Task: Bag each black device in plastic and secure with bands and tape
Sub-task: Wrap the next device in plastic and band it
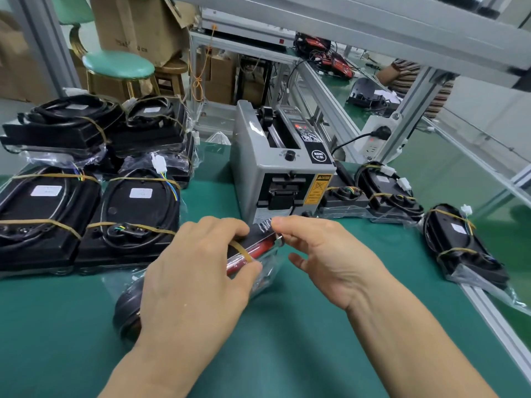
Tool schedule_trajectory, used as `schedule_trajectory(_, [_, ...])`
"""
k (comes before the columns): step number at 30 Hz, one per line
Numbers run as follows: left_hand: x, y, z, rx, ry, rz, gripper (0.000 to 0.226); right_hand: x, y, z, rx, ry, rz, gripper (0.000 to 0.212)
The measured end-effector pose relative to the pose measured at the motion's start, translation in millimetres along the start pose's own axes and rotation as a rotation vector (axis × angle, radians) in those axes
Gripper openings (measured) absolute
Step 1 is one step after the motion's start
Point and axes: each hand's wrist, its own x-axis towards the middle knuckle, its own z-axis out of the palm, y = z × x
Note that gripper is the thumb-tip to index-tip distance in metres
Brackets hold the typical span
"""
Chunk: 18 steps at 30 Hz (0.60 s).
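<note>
Head camera looks forward and down (wide-angle, close) over the green table (330, 326).

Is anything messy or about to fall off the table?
Yes, one thing. The black bagged device with tan rubber bands at the far right lies crooked across the green table's metal edge rail, and its clear plastic hangs past it. The stacked bagged devices at the left look tidy. I see nothing spilled or broken.

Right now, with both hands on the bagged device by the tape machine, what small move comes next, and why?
Probably fold the loose bag end flat. The left hand grips the bagged device, one rubber band is on, and the right hand pinches plastic before the tape dispenser.
</note>
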Motion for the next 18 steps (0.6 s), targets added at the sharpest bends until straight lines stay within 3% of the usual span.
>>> schedule_trajectory(8, [-5.2,0.7,3.6,0.044,-0.001,0.073,0.045,-3.0,0.5,1.1,0.088,0.041,-0.002,0.032])
schedule_trajectory(18, [-7.2,3.4,5.1,0.033,0.028,0.090,0.042,-3.0,1.6,-2.0,0.073,0.043,0.013,0.026])
